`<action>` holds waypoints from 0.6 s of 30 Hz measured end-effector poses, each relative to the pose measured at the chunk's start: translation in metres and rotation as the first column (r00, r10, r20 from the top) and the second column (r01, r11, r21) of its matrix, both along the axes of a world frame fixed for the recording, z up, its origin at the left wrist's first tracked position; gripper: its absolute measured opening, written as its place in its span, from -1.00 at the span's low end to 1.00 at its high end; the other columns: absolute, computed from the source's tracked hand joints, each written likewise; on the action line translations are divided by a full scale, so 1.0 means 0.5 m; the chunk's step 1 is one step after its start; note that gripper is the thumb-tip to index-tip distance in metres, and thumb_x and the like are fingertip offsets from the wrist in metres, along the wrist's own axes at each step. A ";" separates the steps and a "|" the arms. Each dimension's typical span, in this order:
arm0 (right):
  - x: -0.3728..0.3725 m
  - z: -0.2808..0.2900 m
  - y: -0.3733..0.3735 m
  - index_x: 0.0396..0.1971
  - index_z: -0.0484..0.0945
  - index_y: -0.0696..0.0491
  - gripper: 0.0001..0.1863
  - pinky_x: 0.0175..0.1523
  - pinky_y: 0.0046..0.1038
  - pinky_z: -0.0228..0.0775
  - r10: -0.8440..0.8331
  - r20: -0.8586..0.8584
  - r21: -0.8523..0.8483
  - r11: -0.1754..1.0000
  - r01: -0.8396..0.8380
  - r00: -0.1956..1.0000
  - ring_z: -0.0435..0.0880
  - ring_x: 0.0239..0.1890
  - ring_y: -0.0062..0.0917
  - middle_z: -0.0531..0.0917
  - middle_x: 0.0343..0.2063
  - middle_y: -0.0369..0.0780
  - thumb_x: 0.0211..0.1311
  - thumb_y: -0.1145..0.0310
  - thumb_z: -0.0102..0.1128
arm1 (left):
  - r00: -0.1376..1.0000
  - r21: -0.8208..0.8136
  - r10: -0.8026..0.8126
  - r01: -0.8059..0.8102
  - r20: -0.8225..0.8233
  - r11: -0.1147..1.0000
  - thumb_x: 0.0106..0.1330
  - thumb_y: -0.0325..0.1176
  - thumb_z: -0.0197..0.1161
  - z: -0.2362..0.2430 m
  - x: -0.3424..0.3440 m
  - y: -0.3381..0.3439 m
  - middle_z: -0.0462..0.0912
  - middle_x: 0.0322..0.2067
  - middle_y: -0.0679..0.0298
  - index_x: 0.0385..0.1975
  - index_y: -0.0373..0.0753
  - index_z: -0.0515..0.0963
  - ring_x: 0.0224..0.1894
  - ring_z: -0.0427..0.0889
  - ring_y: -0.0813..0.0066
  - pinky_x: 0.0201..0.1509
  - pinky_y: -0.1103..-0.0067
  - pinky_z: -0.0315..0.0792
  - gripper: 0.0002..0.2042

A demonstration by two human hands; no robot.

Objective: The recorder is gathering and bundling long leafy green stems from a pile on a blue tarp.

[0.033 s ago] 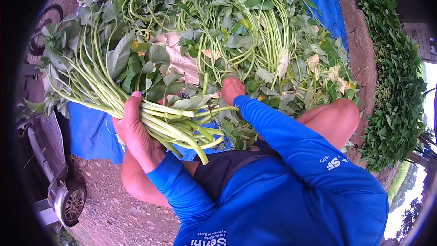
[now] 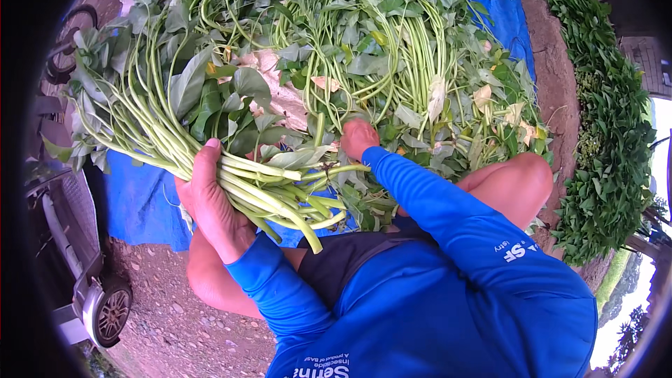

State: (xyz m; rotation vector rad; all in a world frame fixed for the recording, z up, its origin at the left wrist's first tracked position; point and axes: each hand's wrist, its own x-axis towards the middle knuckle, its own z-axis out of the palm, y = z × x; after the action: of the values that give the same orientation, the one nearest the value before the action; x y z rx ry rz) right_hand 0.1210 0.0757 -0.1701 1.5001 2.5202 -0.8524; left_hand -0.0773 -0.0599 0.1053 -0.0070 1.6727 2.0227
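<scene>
My left hand [image 2: 217, 203] grips a thick bunch of long pale-green stems [image 2: 269, 189] whose leafy tops [image 2: 185, 87] fan out to the upper left. My right hand [image 2: 357, 136] is down among a loose pile of similar leafy stems [image 2: 420, 56], its fingers curled and partly hidden, so what they hold is unclear. A few yellowed leaves [image 2: 483, 96] lie in the pile. Beneath it a blue tarp [image 2: 143, 203] and a pale crumpled sheet [image 2: 276, 91] show through. My bare knees are at either side below the pile.
A dense row of green leaves [image 2: 602, 133] runs along the right beside a strip of dirt [image 2: 553, 21]. Gravelly ground [image 2: 161, 294] is at lower left, with a metal vehicle part and small wheel [image 2: 110, 311] at the left edge and another dark wheel [image 2: 66, 38] above.
The leafy tops of the bunch in my left hand have swung very slightly to the right. My right hand is almost unchanged.
</scene>
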 end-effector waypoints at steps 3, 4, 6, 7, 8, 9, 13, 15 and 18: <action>0.009 0.099 0.015 -0.22 0.77 0.16 -0.70 0.05 -0.15 0.57 -0.100 -0.184 -0.316 0.948 0.037 0.978 0.77 -0.08 -0.13 0.80 -0.18 -0.02 0.23 0.21 0.44 | 1.000 0.010 0.013 -0.013 0.011 1.000 0.35 -0.50 0.34 0.005 -0.007 -0.022 0.65 -0.23 0.21 0.14 -0.39 0.48 -0.28 0.69 0.42 -0.16 0.50 0.63 -0.61; 0.025 0.143 0.037 -0.19 0.77 0.15 -0.70 0.01 -0.20 0.57 -0.226 -0.267 -0.456 0.886 0.083 0.937 0.78 -0.10 -0.26 0.81 -0.19 -0.11 0.27 0.21 0.43 | 0.999 -0.001 -0.017 0.017 0.032 1.000 0.34 -0.49 0.34 0.001 -0.007 -0.024 0.64 -0.25 0.20 0.13 -0.39 0.48 -0.32 0.69 0.40 -0.23 0.48 0.67 -0.62; 0.072 0.256 0.092 -0.11 0.75 0.13 -0.70 -0.06 -0.33 0.57 -0.434 -0.337 -0.671 0.733 0.110 0.835 0.75 -0.14 -0.51 0.81 -0.21 -0.25 0.37 0.20 0.40 | 0.997 -0.004 -0.035 0.036 0.061 0.999 0.33 -0.47 0.36 -0.017 0.003 -0.016 0.63 -0.27 0.17 0.11 -0.39 0.47 -0.42 0.69 0.36 -0.41 0.42 0.73 -0.62; 0.097 0.326 0.120 -0.06 0.74 0.12 -0.70 -0.08 -0.40 0.58 -0.506 -0.344 -0.746 0.659 0.096 0.791 0.73 -0.17 -0.63 0.80 -0.22 -0.32 0.43 0.20 0.37 | 0.996 0.018 -0.065 0.064 0.059 0.998 0.31 -0.47 0.37 -0.027 0.004 -0.017 0.63 -0.27 0.17 0.12 -0.38 0.47 -0.39 0.70 0.36 -0.36 0.42 0.74 -0.60; 0.125 0.392 0.139 0.02 0.71 0.11 -0.69 -0.07 -0.49 0.58 -0.612 -0.387 -0.833 0.553 0.023 0.689 0.73 -0.19 -0.67 0.78 -0.25 -0.35 0.47 0.21 0.34 | 0.995 0.025 -0.073 0.072 0.073 0.997 0.31 -0.47 0.37 -0.025 0.011 -0.014 0.64 -0.27 0.18 0.12 -0.38 0.47 -0.38 0.70 0.37 -0.35 0.42 0.74 -0.60; 0.157 0.438 0.154 0.09 0.69 0.10 -0.68 -0.07 -0.58 0.58 -0.713 -0.403 -0.893 0.445 -0.074 0.573 0.72 -0.21 -0.70 0.76 -0.29 -0.38 0.50 0.23 0.31 | 0.993 0.031 -0.085 0.082 0.084 0.996 0.30 -0.47 0.37 -0.021 0.020 -0.010 0.64 -0.27 0.18 0.12 -0.38 0.47 -0.37 0.70 0.37 -0.34 0.43 0.74 -0.60; 0.247 0.518 0.202 0.08 0.66 0.15 -0.71 -0.08 -0.56 0.62 -0.745 -0.345 -0.917 0.398 -0.035 0.570 0.73 -0.19 -0.66 0.76 -0.24 -0.33 0.51 0.30 0.29 | 0.981 0.080 -0.158 0.150 0.112 0.985 0.30 -0.47 0.36 -0.030 0.017 0.000 0.64 -0.27 0.19 0.13 -0.40 0.47 -0.35 0.70 0.39 -0.32 0.43 0.74 -0.58; 0.302 0.566 0.174 0.02 0.68 0.12 -0.74 -0.06 -0.53 0.63 -0.765 -0.475 -0.872 0.475 -0.117 0.435 0.74 -0.24 -0.64 0.77 -0.25 -0.32 0.49 0.30 0.31 | 0.968 0.092 -0.231 0.223 0.100 0.971 0.29 -0.47 0.36 -0.049 0.026 0.001 0.64 -0.29 0.21 0.10 -0.40 0.47 -0.36 0.70 0.42 -0.32 0.45 0.74 -0.60; 0.346 0.606 0.167 0.07 0.67 0.11 -0.74 -0.09 -0.50 0.65 -0.727 -0.533 -0.816 0.578 -0.035 0.432 0.75 -0.23 -0.61 0.77 -0.22 -0.30 0.49 0.35 0.30 | 0.950 0.119 -0.290 0.277 0.111 0.953 0.28 -0.47 0.38 -0.061 0.051 0.014 0.65 -0.32 0.24 0.04 -0.37 0.49 -0.37 0.70 0.44 -0.28 0.50 0.68 -0.64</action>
State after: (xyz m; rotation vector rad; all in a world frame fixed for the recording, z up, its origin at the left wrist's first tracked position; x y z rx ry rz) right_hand 0.2941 0.1590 0.1329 1.5092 1.5326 -2.9010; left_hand -0.0520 -0.0529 0.0751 0.1307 1.4013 1.8464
